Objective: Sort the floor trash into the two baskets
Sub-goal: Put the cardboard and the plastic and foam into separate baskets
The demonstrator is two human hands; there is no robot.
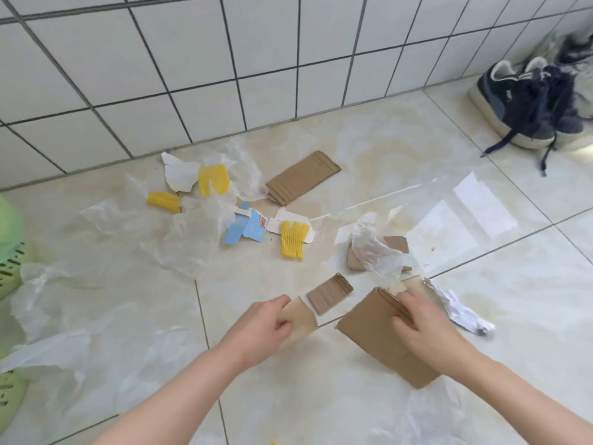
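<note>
Trash is scattered all over the tiled floor [417,139] near the white wall. Both hands are busy with cardboard: the left hand [268,322] has its fingers [284,324] curled around a small tan cardboard piece [301,317], and the right hand [423,322] has its fingers [402,322] clamped over the top edge of a bigger folded cardboard sheet [378,345], which sits tilted with its lower corner toward the camera. Between the two hands, just past them, a small corrugated scrap [329,292] lies flat on the floor.

Farther out there's a longer cardboard strip [303,178] near the wall, three yellow foam net bits [293,239] spread around, a blue and white torn paper piece [244,228], and a white torn card [179,173]. Clear plastic bags [189,236] are draped across the left and middle of the floor, one more crumpled over some cardboard scraps [396,244] on the right. A crumpled white paper [459,309] sits just beside the right hand.

One green basket [9,261] peeks in at the left edge, with plastic lying against it. Dark sneakers [529,104] sit in the far right corner, well apart from everything.
</note>
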